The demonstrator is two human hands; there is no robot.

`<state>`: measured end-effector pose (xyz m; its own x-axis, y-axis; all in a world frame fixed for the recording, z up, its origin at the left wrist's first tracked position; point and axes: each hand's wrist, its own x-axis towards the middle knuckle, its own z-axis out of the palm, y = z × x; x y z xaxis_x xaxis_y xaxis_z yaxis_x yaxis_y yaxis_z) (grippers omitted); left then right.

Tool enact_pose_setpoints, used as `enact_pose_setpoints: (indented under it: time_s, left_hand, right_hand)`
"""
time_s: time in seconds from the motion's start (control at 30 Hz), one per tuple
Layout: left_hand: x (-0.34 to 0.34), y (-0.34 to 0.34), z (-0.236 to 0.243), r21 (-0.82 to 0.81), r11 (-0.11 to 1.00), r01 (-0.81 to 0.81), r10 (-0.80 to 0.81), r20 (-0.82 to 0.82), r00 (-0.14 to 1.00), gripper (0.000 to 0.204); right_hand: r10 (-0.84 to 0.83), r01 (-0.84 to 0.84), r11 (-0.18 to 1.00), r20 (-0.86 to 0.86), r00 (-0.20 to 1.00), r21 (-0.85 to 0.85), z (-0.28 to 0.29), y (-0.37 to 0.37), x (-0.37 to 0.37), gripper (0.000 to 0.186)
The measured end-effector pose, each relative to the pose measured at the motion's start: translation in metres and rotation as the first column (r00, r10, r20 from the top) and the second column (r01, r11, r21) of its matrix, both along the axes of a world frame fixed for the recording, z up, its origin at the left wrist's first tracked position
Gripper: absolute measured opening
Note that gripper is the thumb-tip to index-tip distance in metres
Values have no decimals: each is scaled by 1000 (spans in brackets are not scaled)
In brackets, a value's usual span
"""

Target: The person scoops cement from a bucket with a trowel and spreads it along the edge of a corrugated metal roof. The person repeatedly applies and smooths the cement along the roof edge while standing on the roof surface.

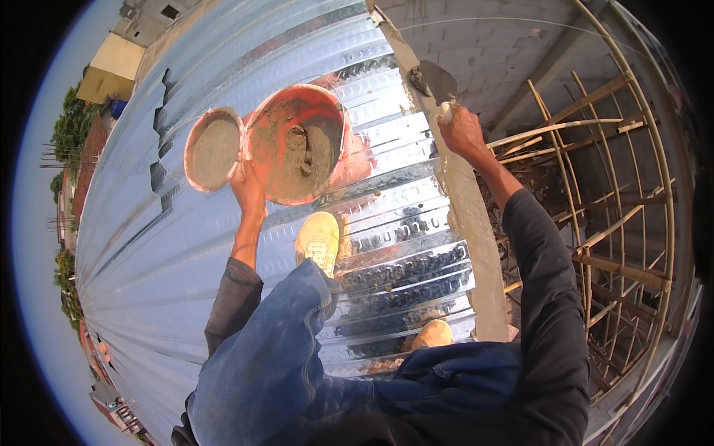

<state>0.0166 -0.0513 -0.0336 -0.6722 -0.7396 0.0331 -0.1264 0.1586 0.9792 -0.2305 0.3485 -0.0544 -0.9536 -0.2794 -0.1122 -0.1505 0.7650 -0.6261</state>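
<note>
My right hand (462, 132) is closed round the pale handle of a trowel (440, 80). The trowel's grey blade lies over the top of a narrow mortared wall edge (480, 245), beside a dark lump of wet mortar. My left hand (249, 183) grips the rim of a small round tub (213, 151) that looks full of smooth grey mix. Just right of that tub, a larger orange bucket (316, 189) stands tilted toward me, with wet mortar (303, 152) inside and smeared on its wall. The left thumb and fingers are partly hidden against the tub.
Shiny corrugated metal sheeting (171, 260) spreads under the buckets and my yellow shoes (318, 238). Beyond the wall edge on the right, the level drops away to bamboo scaffolding (621, 267) beside a grey block wall (476, 44). Rooftops and trees lie far left.
</note>
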Motion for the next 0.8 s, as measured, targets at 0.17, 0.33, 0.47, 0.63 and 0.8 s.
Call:
enact_pose_setpoints:
  time_s: [0.17,0.33,0.47,0.63,0.8]
  left_hand:
    - [39,1,-5,127,992,-17,26,-72,997,30]
    - [78,17,-10,278,956,-95,106,-25,994,32]
    - [99,40,-14,387,922,6,89,-227,970,29]
    - [120,63,-5,468,880,-87,172,-142,975,34]
    - [136,59,-10,474,878,-62,127,-108,986,39]
  right_hand:
    - [-95,72,985,-147,985,-155,-4,-4,3,51]
    - [-39,18,989,-146,989,-144,-16,1,-6,56]
    - [-15,0,995,-154,988,-99,-30,-10,1,55]
    - [19,-22,1000,-112,993,-22,-35,-13,-3,57]
    - [24,-29,999,-102,994,-45,-26,-15,1,56]
